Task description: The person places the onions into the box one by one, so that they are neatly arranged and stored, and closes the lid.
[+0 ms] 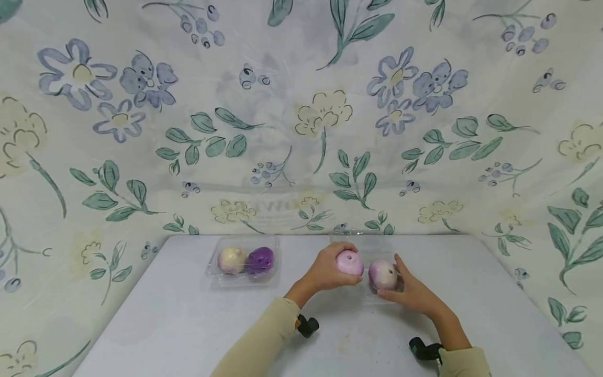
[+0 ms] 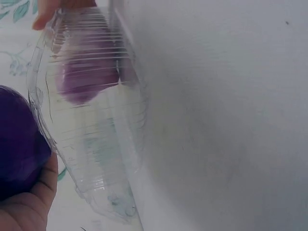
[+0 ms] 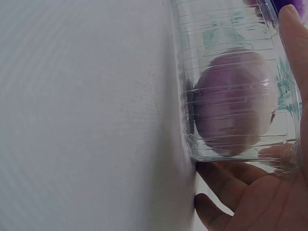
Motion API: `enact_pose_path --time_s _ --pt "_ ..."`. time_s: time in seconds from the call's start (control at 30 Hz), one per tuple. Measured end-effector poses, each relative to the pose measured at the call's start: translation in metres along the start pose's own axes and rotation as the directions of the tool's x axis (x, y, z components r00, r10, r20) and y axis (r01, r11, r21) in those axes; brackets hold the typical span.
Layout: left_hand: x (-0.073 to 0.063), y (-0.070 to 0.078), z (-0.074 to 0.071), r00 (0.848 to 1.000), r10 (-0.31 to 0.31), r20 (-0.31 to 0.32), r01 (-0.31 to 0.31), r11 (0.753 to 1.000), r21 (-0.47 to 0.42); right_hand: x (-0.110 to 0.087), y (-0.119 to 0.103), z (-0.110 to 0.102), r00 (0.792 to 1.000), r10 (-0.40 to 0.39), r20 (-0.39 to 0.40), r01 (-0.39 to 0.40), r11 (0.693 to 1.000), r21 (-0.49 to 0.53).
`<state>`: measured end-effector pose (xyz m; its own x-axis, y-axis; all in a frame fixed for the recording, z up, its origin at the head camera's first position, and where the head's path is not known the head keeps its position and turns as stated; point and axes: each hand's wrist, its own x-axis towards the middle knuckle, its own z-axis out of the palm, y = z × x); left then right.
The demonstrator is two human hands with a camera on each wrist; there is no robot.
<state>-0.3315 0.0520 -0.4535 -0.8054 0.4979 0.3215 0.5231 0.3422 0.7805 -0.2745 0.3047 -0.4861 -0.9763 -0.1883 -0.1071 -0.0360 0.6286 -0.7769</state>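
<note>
My left hand (image 1: pixel 327 269) grips a round purple onion (image 1: pixel 350 263) above a clear plastic container (image 3: pixel 236 29). Its pink top with a small centre mark faces up in the head view. From the left wrist, the same onion (image 2: pixel 19 144) looks dark purple and stands beside the container's wall. A second onion (image 1: pixel 382 274), purple and white, lies inside the container, seen through its ribbed wall in the right wrist view. My right hand (image 1: pixel 416 293) holds the container's right end, thumb on the near side and fingers round the end, close to the table.
Another clear container (image 1: pixel 268 281) stands at the table's left, with a pale onion (image 1: pixel 232 260) and a dark purple one (image 1: pixel 260 260) in it. The white table (image 1: pixel 160 324) ends at a flowered cloth (image 1: pixel 282 131) hanging behind. Both wrists carry small black cameras.
</note>
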Motion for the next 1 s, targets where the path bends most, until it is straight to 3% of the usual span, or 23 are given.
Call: enact_pose_path --time_s 0.2,0.47,0.7,0.83,0.93,1.0 --pt "0.001 -0.001 0.004 1.0 0.019 0.007 -0.019 1.0 0.017 0.001 0.0 -0.002 1.0 -0.002 -0.004 0.002 1.0 -0.003" --pt "0.002 -0.007 0.006 0.99 0.079 0.117 -0.093 0.989 0.116 0.001 0.0 0.0 1.0 -0.001 0.0 0.001 1.0 -0.003" --pt "0.008 -0.009 0.013 0.987 0.069 0.148 -0.09 0.986 0.14 -0.001 -0.002 -0.002 1.0 -0.004 -0.007 0.004 1.0 0.001" --pt "0.01 -0.009 0.018 0.981 0.101 0.164 -0.131 0.974 0.183 0.0 0.001 -0.002 1.0 -0.002 -0.009 0.002 1.0 0.0" --pt "0.01 -0.007 0.022 0.981 0.085 0.177 -0.124 0.967 0.224 0.001 0.003 -0.002 1.0 -0.006 -0.008 0.006 1.0 0.004" --pt "0.009 -0.006 0.023 0.982 0.042 0.186 -0.087 0.968 0.237 0.002 0.004 -0.001 1.0 -0.006 -0.007 0.006 1.0 0.002"
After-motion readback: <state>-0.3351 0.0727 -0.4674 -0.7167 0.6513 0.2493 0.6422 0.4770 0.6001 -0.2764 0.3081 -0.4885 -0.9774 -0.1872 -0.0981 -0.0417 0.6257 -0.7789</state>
